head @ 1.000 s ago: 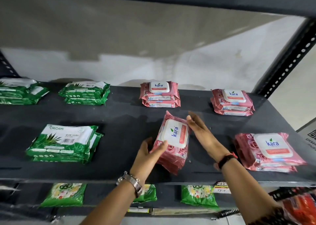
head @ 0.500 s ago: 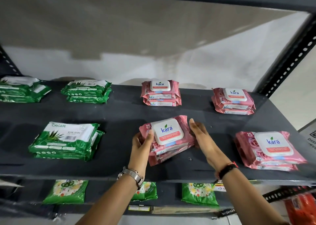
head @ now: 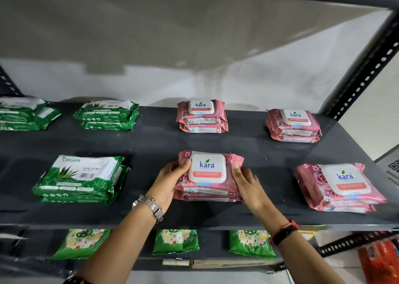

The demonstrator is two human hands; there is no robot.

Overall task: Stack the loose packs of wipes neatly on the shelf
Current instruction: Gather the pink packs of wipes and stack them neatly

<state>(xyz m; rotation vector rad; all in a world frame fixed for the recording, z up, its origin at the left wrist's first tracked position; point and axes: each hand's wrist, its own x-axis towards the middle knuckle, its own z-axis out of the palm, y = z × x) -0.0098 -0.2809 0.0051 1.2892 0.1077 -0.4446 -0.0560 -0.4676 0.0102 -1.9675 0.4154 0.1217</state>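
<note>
Pink film packs of rose-water wipes form the centre stack (head: 208, 176), which sits near the front of the dark shelf (head: 155, 145), midway between the green front stack (head: 81, 180) and the pink front-right stack (head: 340, 187). The left hand (head: 170, 181) clasps the stack's left end, thumb laid over the top pack beside the white lid and fingers wrapped around the side. The right hand (head: 247, 182) presses against the right end, thumb on top and fingers curled along the flank. Both hands are closed on the stack from opposite ends. Judged step: squaring and seating the stack, with the packs brought into line one above another. The stack appears to rest flat on the shelf, though contact under the lowest pack is hidden by the hands. The next move calls for a light, even squeeze from both ends to align the edges, then a release without dragging the top pack. Materials: each pack is a soft, glossy plastic pouch with crimped end seals and a rigid, rounded-square white flip lid (head: 207, 168) on its upper face. The film is slick, so packs may slide on each other; the lids raise the centre of each layer, so upper packs may rock or sag at the ends. Two further pink stacks (head: 203, 117) (head: 293, 126) and two green stacks (head: 106, 116) (head: 23, 116) stand along the rear row, well apart from each other. The shelf surface is matt and flat.
</note>
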